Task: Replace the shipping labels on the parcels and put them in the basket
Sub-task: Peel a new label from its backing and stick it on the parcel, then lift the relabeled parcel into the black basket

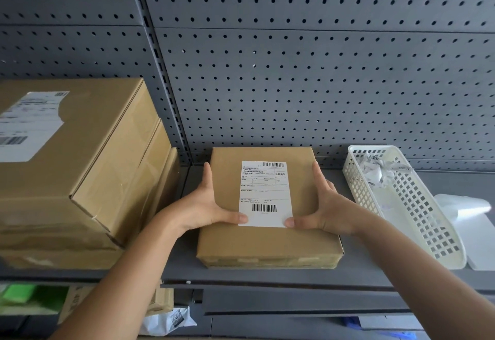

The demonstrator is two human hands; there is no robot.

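Note:
A flat brown parcel (267,242) lies on the grey shelf (267,278) in the middle of the view. A white shipping label (265,192) with barcodes lies on its top. My left hand (207,203) rests on the parcel's left side, fingers straight along the edge, thumb pressing the label's lower left corner. My right hand (325,205) mirrors it on the right side, its thumb on the label's lower right corner. A white plastic basket (417,219) stands to the right of the parcel.
Crumpled paper scraps (375,171) lie in the basket's far end. A stack of larger cardboard boxes (88,168) fills the shelf's left side; the top one bears a partly torn label (26,125). White sheets (471,216) lie right of the basket. A grey pegboard (294,71) backs the shelf.

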